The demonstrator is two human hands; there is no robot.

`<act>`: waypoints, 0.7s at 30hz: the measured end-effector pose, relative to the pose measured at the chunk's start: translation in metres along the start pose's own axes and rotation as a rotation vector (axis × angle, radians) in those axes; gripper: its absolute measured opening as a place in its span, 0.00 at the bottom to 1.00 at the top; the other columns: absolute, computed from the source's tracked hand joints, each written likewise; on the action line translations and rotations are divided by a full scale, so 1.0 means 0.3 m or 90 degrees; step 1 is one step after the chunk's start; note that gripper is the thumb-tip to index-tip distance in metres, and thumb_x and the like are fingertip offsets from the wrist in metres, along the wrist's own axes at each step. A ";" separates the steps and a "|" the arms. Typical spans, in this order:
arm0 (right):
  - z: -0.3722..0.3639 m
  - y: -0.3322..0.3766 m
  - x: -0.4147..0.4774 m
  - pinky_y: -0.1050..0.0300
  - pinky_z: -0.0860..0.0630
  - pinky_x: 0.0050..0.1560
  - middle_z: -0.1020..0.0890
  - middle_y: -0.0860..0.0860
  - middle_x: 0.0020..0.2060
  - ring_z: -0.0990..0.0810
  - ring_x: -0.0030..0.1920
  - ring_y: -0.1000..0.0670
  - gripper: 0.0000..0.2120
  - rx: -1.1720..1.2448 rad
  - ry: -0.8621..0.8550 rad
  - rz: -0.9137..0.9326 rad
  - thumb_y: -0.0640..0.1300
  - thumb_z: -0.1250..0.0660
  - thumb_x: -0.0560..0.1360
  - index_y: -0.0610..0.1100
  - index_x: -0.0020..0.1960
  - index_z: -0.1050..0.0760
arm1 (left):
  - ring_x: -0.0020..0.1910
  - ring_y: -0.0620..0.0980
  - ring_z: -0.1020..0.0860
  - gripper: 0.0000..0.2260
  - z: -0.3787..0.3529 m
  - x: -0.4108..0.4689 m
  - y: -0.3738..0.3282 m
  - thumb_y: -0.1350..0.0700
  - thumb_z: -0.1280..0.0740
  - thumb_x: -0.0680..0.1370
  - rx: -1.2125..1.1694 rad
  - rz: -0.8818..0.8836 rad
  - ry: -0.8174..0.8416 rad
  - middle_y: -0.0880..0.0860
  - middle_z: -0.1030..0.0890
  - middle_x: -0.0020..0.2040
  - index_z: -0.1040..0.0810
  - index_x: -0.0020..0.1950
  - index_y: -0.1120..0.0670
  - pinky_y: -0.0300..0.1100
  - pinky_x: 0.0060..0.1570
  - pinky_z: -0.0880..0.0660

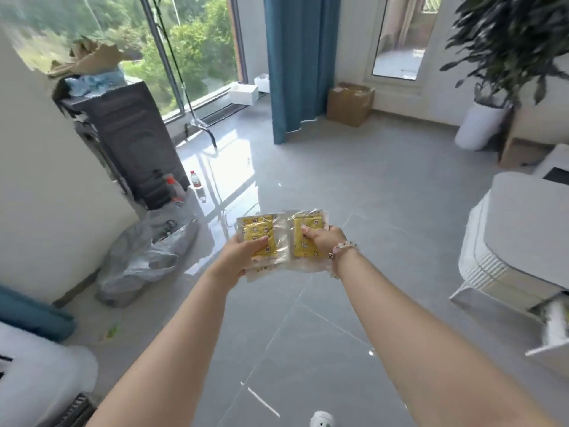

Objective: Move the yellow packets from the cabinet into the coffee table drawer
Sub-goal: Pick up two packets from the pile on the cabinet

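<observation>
Grey glossy floor tiles run beneath two bare forearms that stretch forward from the bottom edge. The left hand pinches a left bundle of yellow packets, thumb curled over the printed face and fingers hidden beneath it. The right hand, with a pink and white bead bracelet at its wrist, grips a right bundle of yellow packets the same way, thumb pressed on top. Both bundles stick out past the fingers, away from the person, held in the air over the floor at about the same height, their inner edges touching or overlapping. Each packet is a flat clear plastic sleeve around a yellow rectangle printed with small white and red figures; several sleeve edges show below the left thumb, though how many I cannot tell.

To the right stands a white ribbed-sided coffee table, with what looks like a white drawer pulled out low on its near end. To the left a crumpled grey plastic bag lies on the tiles. Beyond it are red-capped bottles beside a dark grey upright unit. Farther off hang a teal curtain, with a brown cardboard box and a leafy plant in a white pot near the wall.
</observation>
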State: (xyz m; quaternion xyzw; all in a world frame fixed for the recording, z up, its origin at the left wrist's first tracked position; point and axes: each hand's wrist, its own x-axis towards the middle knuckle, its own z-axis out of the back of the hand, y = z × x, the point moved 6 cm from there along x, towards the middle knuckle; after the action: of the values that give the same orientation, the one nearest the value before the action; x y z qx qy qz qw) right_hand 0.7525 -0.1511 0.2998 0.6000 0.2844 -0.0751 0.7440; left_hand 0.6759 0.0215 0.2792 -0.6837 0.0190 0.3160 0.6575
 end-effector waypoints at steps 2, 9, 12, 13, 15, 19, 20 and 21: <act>0.161 0.000 0.018 0.63 0.30 0.44 0.22 0.45 0.55 0.23 0.52 0.47 0.17 0.029 -0.038 -0.011 0.44 0.32 0.76 0.37 0.61 0.28 | 0.35 0.46 0.19 0.15 -0.163 0.046 -0.035 0.57 0.31 0.76 0.006 0.007 0.035 0.51 0.19 0.43 0.26 0.61 0.57 0.40 0.32 0.23; 0.630 -0.055 0.098 0.59 0.29 0.50 0.21 0.45 0.55 0.22 0.55 0.44 0.16 0.088 -0.146 -0.027 0.45 0.31 0.76 0.37 0.59 0.26 | 0.39 0.50 0.20 0.15 -0.666 0.137 -0.113 0.59 0.31 0.76 0.046 0.004 0.138 0.55 0.18 0.46 0.25 0.62 0.59 0.42 0.39 0.22; 0.775 -0.098 0.111 0.57 0.27 0.55 0.22 0.43 0.60 0.23 0.58 0.44 0.23 0.104 -0.182 -0.036 0.48 0.31 0.75 0.35 0.63 0.28 | 0.43 0.51 0.19 0.16 -0.829 0.148 -0.121 0.59 0.30 0.76 0.070 0.003 0.170 0.57 0.18 0.52 0.25 0.63 0.58 0.44 0.44 0.22; 0.812 -0.119 0.113 0.55 0.27 0.59 0.23 0.43 0.62 0.23 0.60 0.43 0.27 0.113 -0.187 -0.038 0.50 0.30 0.74 0.35 0.66 0.30 | 0.45 0.52 0.19 0.16 -0.875 0.150 -0.121 0.59 0.30 0.76 0.082 0.007 0.178 0.57 0.18 0.53 0.26 0.62 0.58 0.46 0.47 0.22; 0.895 -0.161 0.114 0.53 0.27 0.60 0.23 0.43 0.62 0.23 0.60 0.44 0.29 0.137 -0.207 -0.047 0.52 0.29 0.73 0.36 0.67 0.30 | 0.48 0.54 0.19 0.14 -0.968 0.155 -0.125 0.59 0.30 0.75 0.110 0.010 0.198 0.57 0.18 0.53 0.26 0.61 0.57 0.49 0.51 0.22; 1.083 -0.209 0.096 0.55 0.31 0.58 0.26 0.45 0.61 0.27 0.63 0.44 0.27 0.177 -0.273 -0.067 0.52 0.33 0.76 0.37 0.68 0.33 | 0.43 0.51 0.19 0.06 -1.203 0.176 -0.157 0.60 0.32 0.77 0.170 -0.009 0.286 0.53 0.18 0.46 0.24 0.52 0.53 0.48 0.48 0.22; 1.134 -0.227 0.091 0.54 0.32 0.60 0.28 0.44 0.65 0.29 0.66 0.43 0.30 0.192 -0.294 -0.071 0.52 0.33 0.76 0.37 0.70 0.36 | 0.43 0.51 0.19 0.06 -1.266 0.181 -0.161 0.60 0.32 0.77 0.188 -0.012 0.308 0.53 0.18 0.47 0.24 0.53 0.53 0.48 0.48 0.22; 1.181 -0.244 0.085 0.54 0.33 0.63 0.30 0.43 0.68 0.31 0.68 0.43 0.31 0.207 -0.316 -0.072 0.52 0.33 0.76 0.37 0.72 0.39 | 0.45 0.53 0.19 0.08 -1.329 0.184 -0.161 0.60 0.31 0.77 0.202 -0.014 0.332 0.54 0.18 0.49 0.24 0.55 0.54 0.49 0.49 0.22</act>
State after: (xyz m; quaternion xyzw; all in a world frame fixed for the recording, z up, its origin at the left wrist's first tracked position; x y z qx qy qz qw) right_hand 0.8584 -0.4965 0.2666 0.6575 0.1109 -0.3054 0.6798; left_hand 0.9038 -0.3137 0.2712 -0.6308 0.2289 0.1160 0.7323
